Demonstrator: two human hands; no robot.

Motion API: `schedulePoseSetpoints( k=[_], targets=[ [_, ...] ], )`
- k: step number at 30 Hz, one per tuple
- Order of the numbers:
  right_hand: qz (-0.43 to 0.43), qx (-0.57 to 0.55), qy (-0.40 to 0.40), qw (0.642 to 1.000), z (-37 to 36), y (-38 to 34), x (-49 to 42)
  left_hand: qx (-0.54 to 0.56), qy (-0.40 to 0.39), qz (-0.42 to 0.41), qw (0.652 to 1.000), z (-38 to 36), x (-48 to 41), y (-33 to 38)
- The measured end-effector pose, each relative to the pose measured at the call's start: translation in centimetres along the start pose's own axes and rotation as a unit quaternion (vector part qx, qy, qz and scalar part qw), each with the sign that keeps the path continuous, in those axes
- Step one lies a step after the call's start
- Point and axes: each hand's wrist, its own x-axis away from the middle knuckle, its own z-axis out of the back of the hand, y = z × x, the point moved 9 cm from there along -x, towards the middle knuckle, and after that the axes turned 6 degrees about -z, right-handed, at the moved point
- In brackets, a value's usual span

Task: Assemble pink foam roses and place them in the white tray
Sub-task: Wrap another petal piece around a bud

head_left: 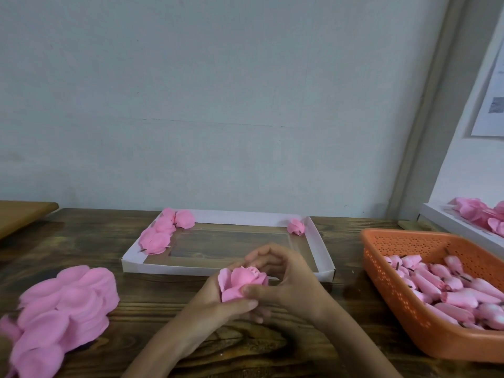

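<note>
A pink foam rose [241, 281] sits between both hands just in front of the white tray [231, 270]. My left hand [218, 304] cups it from below with the thumb across its base. My right hand [283, 279] wraps around its right side, thumb pressing the lower petals. The tray lies flat on the wooden table, with several finished roses [163, 233] piled in its far-left corner and one rose [296, 226] in its far-right corner.
A heap of loose pink petals [60, 312] lies on the table at the left. An orange perforated basket [395, 296] full of pink rose buds [458, 290] stands at the right. Behind it a white box [458, 227] holds more pink pieces. A wall rises behind the table.
</note>
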Motion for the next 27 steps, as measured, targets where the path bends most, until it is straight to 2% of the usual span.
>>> schedulePoseSetpoints(
  k=[5,9,13,16,19,21,22,24,27],
  targets=[
    [0.026,0.007,-0.056,0.998,-0.8,-0.9,0.3,-0.019,-0.054,0.015,0.998,-0.8,0.3,-0.1],
    [0.027,0.012,-0.071,0.997,-1.3,-1.1,0.5,-0.032,-0.028,-0.003,0.999,-0.4,0.1,0.1],
    [0.043,0.049,-0.051,0.997,-1.3,-1.2,0.7,-0.036,0.009,-0.011,0.999,0.0,0.0,0.3],
    [0.079,0.153,0.003,0.985,-1.3,-1.7,0.8,-0.062,0.066,-0.006,0.996,1.2,-0.2,0.0],
    [0.118,0.199,0.065,0.971,-0.8,-2.3,0.9,-0.097,0.075,-0.026,0.992,1.6,-0.3,0.3],
    [0.123,0.156,0.101,0.975,0.0,-2.1,1.0,-0.093,0.093,-0.033,0.991,1.8,-0.2,0.6],
    [0.094,0.099,0.108,0.985,0.4,-1.4,0.9,-0.085,0.105,-0.041,0.99,1.9,-0.2,0.8],
    [0.008,-0.043,0.079,0.996,-0.2,0.3,0.7,-0.053,0.14,-0.058,0.987,2.4,-0.2,1.2],
    [-0.029,-0.132,0.045,0.99,-2.7,1.4,0.7,0.049,0.189,-0.078,0.978,3.1,-0.2,1.5]
  ],
)
